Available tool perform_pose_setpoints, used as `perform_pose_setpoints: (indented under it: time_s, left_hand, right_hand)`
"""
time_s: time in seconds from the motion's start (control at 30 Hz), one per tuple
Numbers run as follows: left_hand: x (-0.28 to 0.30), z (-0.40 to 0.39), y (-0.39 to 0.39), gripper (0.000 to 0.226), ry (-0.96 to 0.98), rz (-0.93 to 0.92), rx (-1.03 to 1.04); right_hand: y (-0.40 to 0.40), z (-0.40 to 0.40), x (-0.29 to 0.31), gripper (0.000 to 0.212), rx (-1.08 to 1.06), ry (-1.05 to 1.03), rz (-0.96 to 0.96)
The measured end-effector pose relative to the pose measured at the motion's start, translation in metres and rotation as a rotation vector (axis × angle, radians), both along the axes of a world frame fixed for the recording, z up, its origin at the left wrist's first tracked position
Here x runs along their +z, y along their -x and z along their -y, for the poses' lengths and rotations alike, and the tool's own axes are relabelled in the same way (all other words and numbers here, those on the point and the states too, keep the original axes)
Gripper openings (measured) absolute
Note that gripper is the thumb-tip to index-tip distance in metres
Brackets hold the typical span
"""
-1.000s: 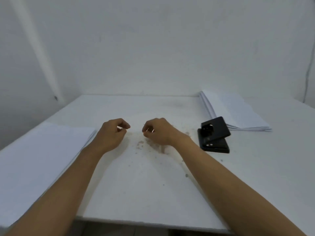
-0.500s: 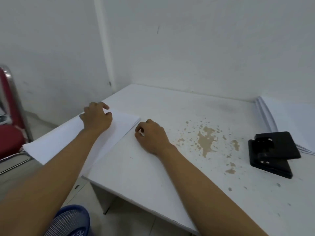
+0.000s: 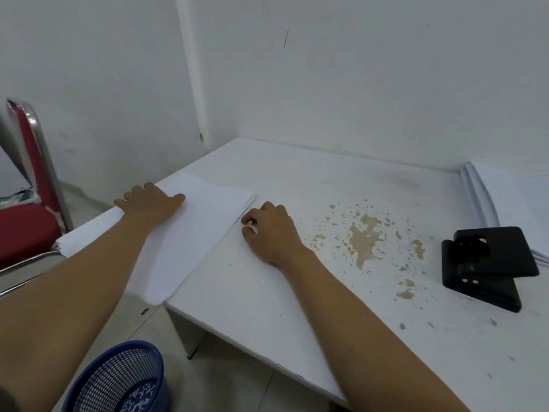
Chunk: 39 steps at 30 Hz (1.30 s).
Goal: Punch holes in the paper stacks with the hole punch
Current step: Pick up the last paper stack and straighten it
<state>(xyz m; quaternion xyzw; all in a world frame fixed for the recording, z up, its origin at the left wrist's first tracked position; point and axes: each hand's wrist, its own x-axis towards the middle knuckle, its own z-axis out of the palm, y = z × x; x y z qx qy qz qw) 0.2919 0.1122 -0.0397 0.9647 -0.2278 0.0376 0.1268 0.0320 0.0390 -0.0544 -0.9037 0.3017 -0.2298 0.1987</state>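
On the counter (image 3: 267, 292) before you, your left hand (image 3: 151, 203) presses flat, fingers straight, on the near paper stack (image 3: 193, 230). Your right hand (image 3: 271, 230) rests beside its edge, grip loosely curled, holding nothing. Far right, the black hole punch (image 3: 487, 266) touches a second stack (image 3: 505, 197).

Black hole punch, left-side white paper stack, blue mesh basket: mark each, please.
Black hole punch (image 3: 502, 254), head view, on its raised top lever.
Left-side white paper stack (image 3: 190, 233), head view, bare top sheet.
Blue mesh basket (image 3: 118, 379), head view, inner mesh wall.

Both forearms bare; hands (image 3: 151, 200) seemingly without rings or gloves.
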Motion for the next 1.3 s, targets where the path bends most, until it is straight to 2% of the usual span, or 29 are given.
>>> perform_pose_setpoints:
  time_s: [0.13, 0.23, 0.33, 0.43, 0.53, 0.6, 0.7, 0.8, 0.87, 0.93, 0.97, 1.07, 1.13, 1.2, 1.3]
  left_hand:
    - [0.018, 0.006, 0.012, 0.086, 0.05, -0.183, 0.019]
    - [0.031, 0.012, 0.02, 0.07, 0.053, -0.23, -0.049]
    - [0.034, 0.015, 0.026, 0.066, 0.182, -0.32, -0.078]
    - [0.032, 0.013, 0.037, 0.069, 0.431, -0.449, -0.101]
    - [0.034, 0.013, 0.051, 0.043, 0.719, -0.64, -0.247]
    - [0.04, 0.016, 0.06, 0.04, 0.87, -0.748, -0.323]
    - [0.053, 0.028, 0.074, 0.039, 0.985, -0.77, -0.411]
    - [0.068, 0.049, 0.092, 0.034, 1.066, -0.822, -0.476]
    - [0.078, 0.067, 0.107, 0.032, 1.133, -0.859, -0.52]
    - [0.087, 0.086, 0.128, 0.042, 1.205, -0.875, -0.553]
    - [0.091, 0.096, 0.139, 0.046, 1.238, -0.868, -0.563]
    - [0.102, 0.125, 0.166, 0.049, 1.304, -0.823, -0.592]
    - [0.109, 0.142, 0.178, 0.038, 1.288, -0.834, -0.641]
    - [0.113, 0.155, 0.188, 0.023, 1.248, -0.884, -0.72]
    - [0.109, 0.17, 0.206, 0.015, 1.236, -0.88, -0.776]
  right_hand:
    - [0.0, -0.002, 0.0, 0.03, -0.077, 0.018, -0.034]
    - [0.003, -0.001, 0.0, 0.032, -0.162, 0.006, -0.025]
    - [0.006, 0.001, 0.001, 0.033, -0.189, -0.021, -0.012]
    - [0.009, 0.004, 0.001, 0.034, -0.212, -0.082, 0.028]
    - [0.014, 0.013, 0.01, 0.058, -0.242, -0.329, 0.244]
    - [0.02, 0.027, 0.02, 0.075, -0.264, -0.607, 0.426]
    - [0.037, 0.046, 0.033, 0.089, -0.298, -0.917, 0.522]
    - [0.06, 0.066, 0.04, 0.088, -0.337, -1.021, 0.585]
    - [0.076, 0.081, 0.049, 0.068, -0.282, -1.086, 0.602]
    - [0.091, 0.092, 0.061, 0.038, -0.213, -1.073, 0.615]
    - [0.098, 0.097, 0.069, 0.033, -0.2, -1.036, 0.649]
    - [0.116, 0.115, 0.09, 0.034, -0.235, -0.866, 0.803]
    - [0.129, 0.126, 0.102, 0.031, -0.283, -0.753, 0.869]
    - [0.141, 0.136, 0.108, 0.028, -0.327, -0.665, 0.896]
    - [0.157, 0.146, 0.107, 0.02, -0.317, -0.584, 0.878]
